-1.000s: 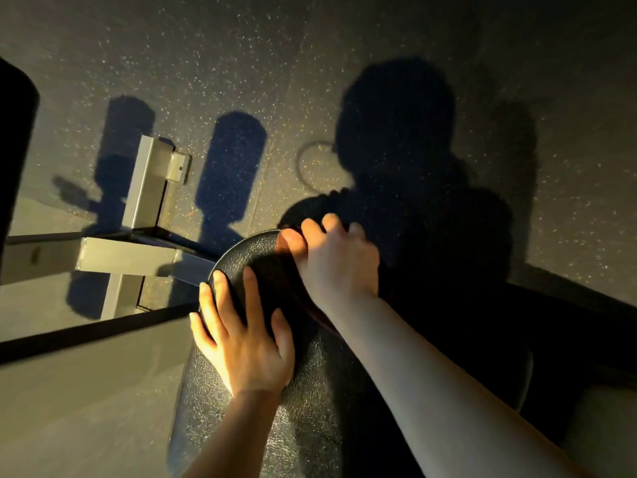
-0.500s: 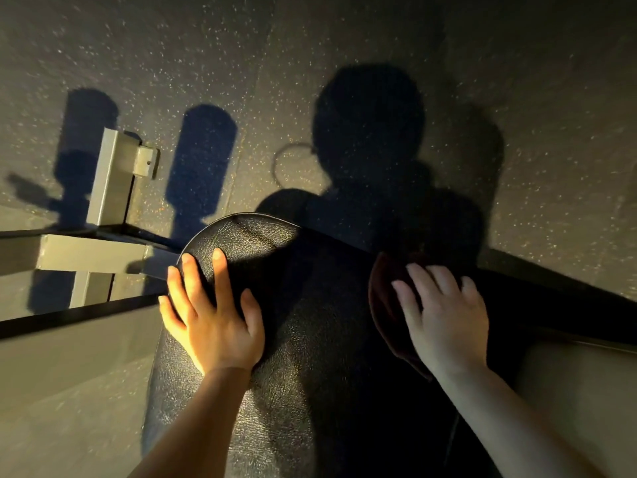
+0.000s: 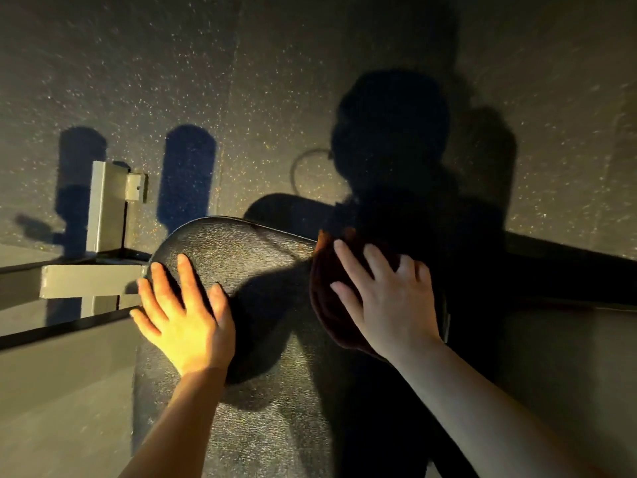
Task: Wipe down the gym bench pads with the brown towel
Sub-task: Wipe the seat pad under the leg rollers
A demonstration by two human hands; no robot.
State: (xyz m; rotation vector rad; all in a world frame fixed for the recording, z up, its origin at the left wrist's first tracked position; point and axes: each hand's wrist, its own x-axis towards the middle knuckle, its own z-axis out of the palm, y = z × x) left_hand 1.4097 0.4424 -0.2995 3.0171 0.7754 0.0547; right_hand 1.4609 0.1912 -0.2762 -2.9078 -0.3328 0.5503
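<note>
Speckled gym floor (image 3: 172, 63) w/ hard shadows. I'm bracing left hand (image 3: 182, 319), fingers spread flat, on bench pad (image 3: 241, 257) near its left edge; right hand (image 3: 386, 301), fingers splayed, is pressing brown towel (image 3: 327, 298) at far right edge. Mid-wipe; next probably needs another pass over unwiped pad.

Dim, warm light; hard person-shaped shadow on the floor (image 3: 379, 63).

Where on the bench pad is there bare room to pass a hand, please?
The bare patch runs down the middle of the bench pad, between the left hand and the towel under the right hand, and on toward the near end. The pad's left edge by the metal frame is crowded.
</note>
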